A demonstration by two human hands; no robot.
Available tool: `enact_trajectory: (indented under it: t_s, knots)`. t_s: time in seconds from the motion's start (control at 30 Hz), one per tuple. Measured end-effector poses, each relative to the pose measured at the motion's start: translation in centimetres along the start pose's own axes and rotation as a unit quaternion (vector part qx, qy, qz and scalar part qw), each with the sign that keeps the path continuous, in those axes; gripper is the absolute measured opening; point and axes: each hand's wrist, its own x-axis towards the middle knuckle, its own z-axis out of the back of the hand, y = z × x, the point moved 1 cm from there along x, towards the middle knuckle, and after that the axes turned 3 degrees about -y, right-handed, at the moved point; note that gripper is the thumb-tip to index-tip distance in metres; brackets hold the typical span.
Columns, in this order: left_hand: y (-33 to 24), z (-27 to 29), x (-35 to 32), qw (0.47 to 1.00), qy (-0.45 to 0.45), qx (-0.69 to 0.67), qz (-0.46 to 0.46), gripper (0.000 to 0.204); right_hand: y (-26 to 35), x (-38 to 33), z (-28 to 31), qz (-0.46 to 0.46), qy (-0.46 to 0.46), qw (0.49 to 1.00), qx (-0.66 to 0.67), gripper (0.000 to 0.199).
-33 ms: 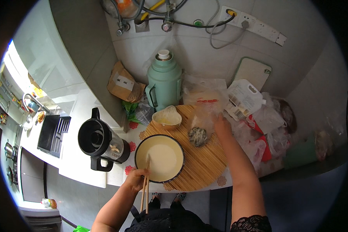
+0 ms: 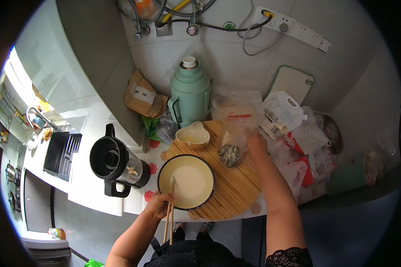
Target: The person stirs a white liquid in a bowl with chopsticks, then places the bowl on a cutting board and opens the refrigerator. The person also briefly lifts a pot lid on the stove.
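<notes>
A cream enamel bowl (image 2: pixel 159 175) with a dark rim holds pale, milky liquid. My left hand (image 2: pixel 159 205) is closed at the bowl's near left rim, gripping a pair of wooden chopsticks (image 2: pixel 169 222) whose tips lie over the liquid. Further right, my right hand (image 2: pixel 256 143) is closed on the side of a clear plastic bag (image 2: pixel 234 132). Dark and whitish contents show at the bag's lower end; I cannot make out what they are. Both bowl and bag rest on a round slatted bamboo mat (image 2: pixel 236 187).
Behind the bowl are a small ceramic dish (image 2: pixel 193 135) and a green thermos (image 2: pixel 190 95). A blender jug (image 2: pixel 119 162) stands left. Plastic bags (image 2: pixel 316 129) and a white pouch (image 2: pixel 283 113) crowd the right side. A paper bag (image 2: pixel 142 94) leans at the back left.
The bowl has shifted slightly to the right, along with my left hand and the chopsticks. The bag's lower end has moved a little; my right hand stays on it.
</notes>
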Motion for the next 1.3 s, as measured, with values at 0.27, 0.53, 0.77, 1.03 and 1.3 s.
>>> enact_trajectory:
  t_s: [0.27, 0.53, 0.77, 1.03, 1.3]
  knots:
    - [1.1, -2.5, 2.0, 0.997, 0.069, 0.006, 0.040, 0.045, 1.1, -4.7, 7.6, -0.039, -0.148, 0.987, 0.057, 0.048]
    - [1.9, -3.8, 4.0, 0.996, 0.057, 0.062, 0.036, 0.040, 9.6, -19.1, 6.7, -0.328, 0.082, 0.545, 0.767, 0.045]
    - [2.9, -5.6, 4.7, 0.996, 0.024, 0.084, -0.028, 0.037, 11.7, -17.7, 8.0, -0.321, -0.004, 0.513, 0.796, 0.050]
    - [3.0, -4.8, 4.8, 0.993, 0.006, 0.121, 0.006, 0.036, 12.5, -20.8, 9.7, -0.435, -0.020, 0.432, 0.790, 0.043]
    - [3.0, -4.9, 4.7, 0.990, 0.002, 0.139, 0.022, 0.036, 16.8, -25.6, 9.1, -0.262, -0.092, 0.732, 0.623, 0.052]
